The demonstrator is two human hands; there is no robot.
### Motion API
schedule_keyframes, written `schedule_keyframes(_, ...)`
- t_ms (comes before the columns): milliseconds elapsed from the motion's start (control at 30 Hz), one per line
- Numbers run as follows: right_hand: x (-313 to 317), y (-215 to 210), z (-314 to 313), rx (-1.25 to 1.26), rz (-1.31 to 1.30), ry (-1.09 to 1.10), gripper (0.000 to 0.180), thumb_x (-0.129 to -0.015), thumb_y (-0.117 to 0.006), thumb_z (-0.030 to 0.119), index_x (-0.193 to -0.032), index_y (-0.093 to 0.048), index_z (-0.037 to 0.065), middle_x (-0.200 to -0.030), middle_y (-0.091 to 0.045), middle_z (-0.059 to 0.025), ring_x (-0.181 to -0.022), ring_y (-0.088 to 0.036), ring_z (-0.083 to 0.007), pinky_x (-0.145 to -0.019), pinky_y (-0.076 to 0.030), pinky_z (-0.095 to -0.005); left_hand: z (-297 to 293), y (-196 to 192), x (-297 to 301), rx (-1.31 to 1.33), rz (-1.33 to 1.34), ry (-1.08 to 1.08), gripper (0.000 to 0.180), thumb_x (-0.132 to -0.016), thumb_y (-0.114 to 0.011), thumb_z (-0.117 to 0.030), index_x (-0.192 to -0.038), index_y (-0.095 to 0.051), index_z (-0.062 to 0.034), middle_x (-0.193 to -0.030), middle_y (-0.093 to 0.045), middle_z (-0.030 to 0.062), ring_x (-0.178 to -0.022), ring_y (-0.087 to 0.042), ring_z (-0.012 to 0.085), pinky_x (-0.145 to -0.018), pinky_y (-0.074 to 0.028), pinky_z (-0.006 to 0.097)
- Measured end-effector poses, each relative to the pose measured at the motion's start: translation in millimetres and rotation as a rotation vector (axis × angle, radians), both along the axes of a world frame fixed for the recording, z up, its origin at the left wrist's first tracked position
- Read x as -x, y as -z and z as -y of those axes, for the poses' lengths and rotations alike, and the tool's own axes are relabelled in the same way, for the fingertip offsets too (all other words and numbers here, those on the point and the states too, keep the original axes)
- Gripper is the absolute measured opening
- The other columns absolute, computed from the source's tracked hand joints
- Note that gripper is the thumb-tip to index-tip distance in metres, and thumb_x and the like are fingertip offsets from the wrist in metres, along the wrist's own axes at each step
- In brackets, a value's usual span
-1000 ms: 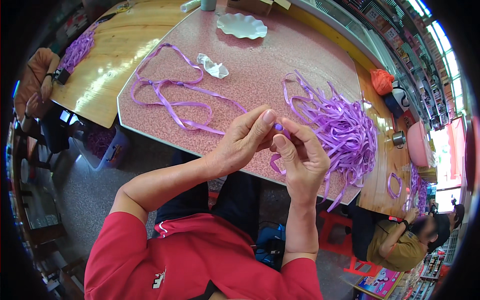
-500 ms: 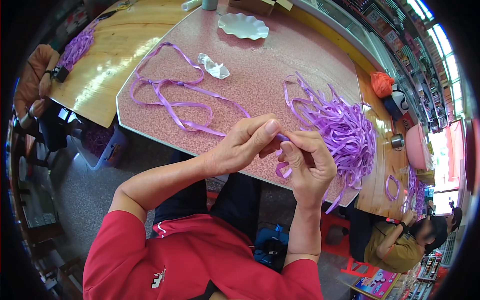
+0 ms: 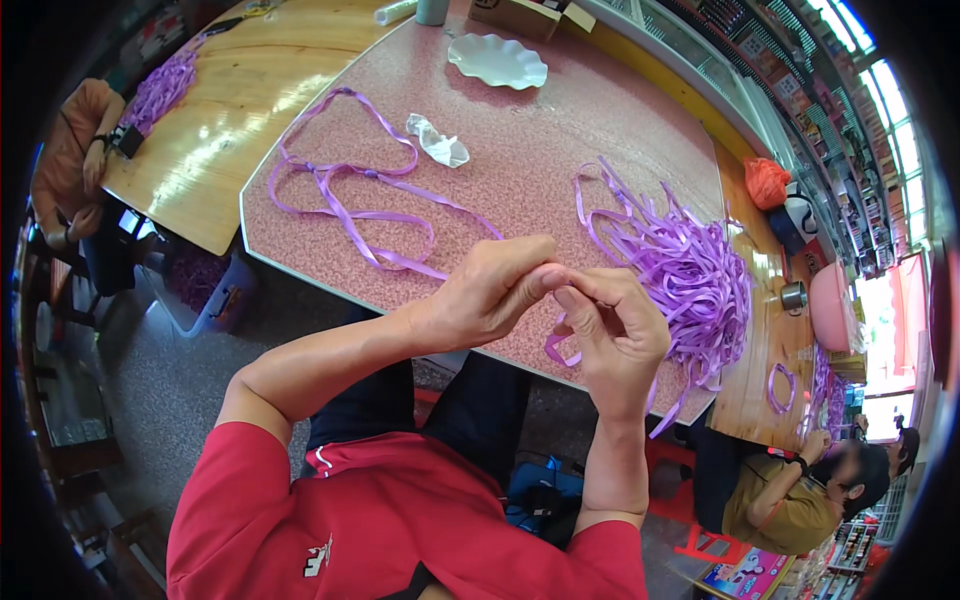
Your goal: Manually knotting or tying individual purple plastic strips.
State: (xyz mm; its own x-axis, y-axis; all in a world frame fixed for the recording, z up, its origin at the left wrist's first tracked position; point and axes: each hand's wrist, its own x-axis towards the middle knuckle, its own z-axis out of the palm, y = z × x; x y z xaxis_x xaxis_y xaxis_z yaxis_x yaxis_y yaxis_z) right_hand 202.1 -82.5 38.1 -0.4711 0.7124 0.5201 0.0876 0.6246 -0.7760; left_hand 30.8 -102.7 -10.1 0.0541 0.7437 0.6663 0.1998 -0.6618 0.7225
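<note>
Purple ribbon (image 3: 346, 214), flat, narrow and satiny, lies in loose loops on the left of the table (image 3: 520, 170), two of its strands slanting near and to the right until they disappear behind the left hand (image 3: 488, 290). So its length runs from the far left toward the fingers, and the left hand is the nearer to those loops. Left and right thumb and forefinger meet closely, tip against tip, over the near edge; both hands' fingers are closed in a pinch, apparently on ribbon, though the pinched bit itself is hidden. Just beside the right hand (image 3: 622, 330), on its left, a short purple loop (image 3: 556, 351) hangs below the joined fingertips. Small, darker knots (image 3: 371, 174) thicken the ribbon on the left. To the right of and beyond the right hand spreads a heap of ribbon (image 3: 700, 280), glossy, tangled, its loose ends fanning toward the far and near sides. Speckled pink with a pale edging strip, the table also bears a crumpled white paper (image 3: 437, 142), thin and creased, and, farther off, a smooth white plate (image 3: 497, 62) with a scalloped rim.
</note>
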Motion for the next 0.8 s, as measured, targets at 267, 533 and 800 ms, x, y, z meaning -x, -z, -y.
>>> schedule_keyframes(267,5,2,-11,-0.394,0.034,0.030,0.013,-0.084,-0.071,-0.003,-0.094,-0.064,-0.002,-0.087,-0.063,-0.0111,-0.065,-0.060,-0.0133,-0.052,-0.047,-0.0232,4,-9,-10,0.087,0.152,0.051,0.029,-0.103,-0.046,-0.025,-0.090,-0.055,-0.0003,-0.072,-0.049,0.0101,-0.058,-0.048,0.0229,-0.054,-0.039,0.034)
schedule_keyframes(533,13,15,-8,0.198,-0.295,-0.035,0.010,-0.087,-0.070,0.002,-0.094,-0.064,0.000,-0.088,-0.063,-0.0106,-0.064,-0.060,-0.0122,-0.052,-0.049,-0.0233,-16,-2,-15,-0.099,0.210,0.010,0.032,-0.103,-0.046,-0.029,-0.090,-0.053,-0.0005,-0.071,-0.046,0.0075,-0.060,-0.045,0.0151,-0.052,-0.037,0.030)
schedule_keyframes(800,13,36,-31,-0.298,-0.102,0.100,0.013,-0.083,-0.071,-0.004,-0.095,-0.065,-0.001,-0.089,-0.063,-0.0101,-0.067,-0.061,-0.0115,-0.054,-0.052,-0.0228,-18,10,-9,0.424,0.442,0.335,0.040,-0.104,-0.040,-0.040,-0.096,-0.054,-0.0033,-0.071,-0.048,0.0008,-0.061,-0.046,0.0088,-0.052,-0.036,0.026)
